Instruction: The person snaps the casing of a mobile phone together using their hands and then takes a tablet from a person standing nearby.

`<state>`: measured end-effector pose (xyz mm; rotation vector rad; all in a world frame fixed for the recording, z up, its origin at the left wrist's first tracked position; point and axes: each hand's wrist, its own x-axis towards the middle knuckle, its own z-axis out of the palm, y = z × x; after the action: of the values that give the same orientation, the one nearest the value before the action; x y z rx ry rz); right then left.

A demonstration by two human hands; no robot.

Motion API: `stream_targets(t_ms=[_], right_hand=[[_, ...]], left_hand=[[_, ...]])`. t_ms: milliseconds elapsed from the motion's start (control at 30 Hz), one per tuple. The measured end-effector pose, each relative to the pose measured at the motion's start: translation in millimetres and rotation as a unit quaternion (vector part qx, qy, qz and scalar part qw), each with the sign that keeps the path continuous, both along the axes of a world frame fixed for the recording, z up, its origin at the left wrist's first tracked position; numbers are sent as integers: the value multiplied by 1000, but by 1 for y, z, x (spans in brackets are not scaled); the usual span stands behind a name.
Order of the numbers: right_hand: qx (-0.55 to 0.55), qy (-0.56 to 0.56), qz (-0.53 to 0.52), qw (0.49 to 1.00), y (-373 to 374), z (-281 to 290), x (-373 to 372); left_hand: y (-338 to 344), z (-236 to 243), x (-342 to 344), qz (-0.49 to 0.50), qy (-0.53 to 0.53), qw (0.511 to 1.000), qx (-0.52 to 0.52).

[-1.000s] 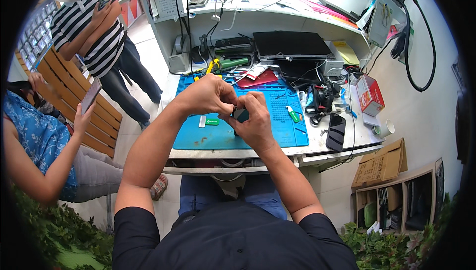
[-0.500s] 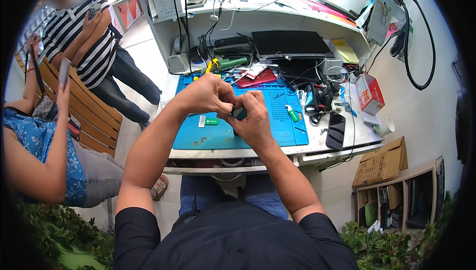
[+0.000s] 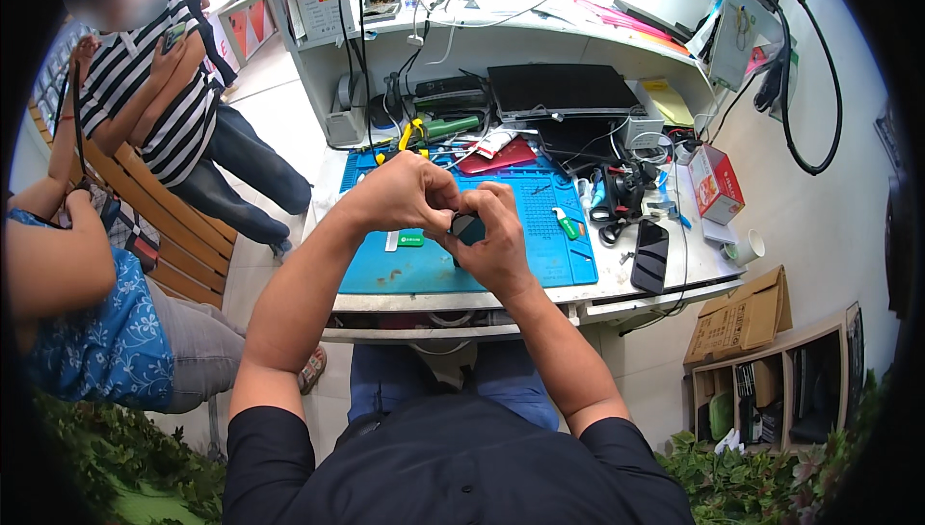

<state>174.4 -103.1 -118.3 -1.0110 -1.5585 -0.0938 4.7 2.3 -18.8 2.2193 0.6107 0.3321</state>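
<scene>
Hands steady, onlooker shifts

Right hand (image 3: 496, 236): fingers around dark device (image 3: 469, 228), above mat (image 3: 414, 277). Left hand (image 3: 409, 193): fingertips narrowed at its edge; can't tell on what. Grips unchanged; handwork seems uninterrupted. Beyond, onlooker's (image 3: 106, 342) phone gone from sight.

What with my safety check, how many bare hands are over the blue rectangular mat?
2: the wearer's bare left hand, at left, and bare right hand, beside it, both at a small dark object their fingers partly hide. No others show.
</scene>
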Motion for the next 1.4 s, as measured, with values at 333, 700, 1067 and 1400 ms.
stream_targets(t_ms=[333,700,1067,1400], right_hand=[[81,-36,-12,996,3,-14,4],[63,-42,-51,996,-3,-6,-7],[21,-31,-51,998,-10,1,-10],[4,-13,-50,999,-11,4,-12]], left_hand=[[1,-2,-2,12,-17,999,-28],[3,-8,-4,12,-33,999,-19],[-7,-13,-6,1,-72,997,-3],[-16,-20,-9,9,-77,992,98]])
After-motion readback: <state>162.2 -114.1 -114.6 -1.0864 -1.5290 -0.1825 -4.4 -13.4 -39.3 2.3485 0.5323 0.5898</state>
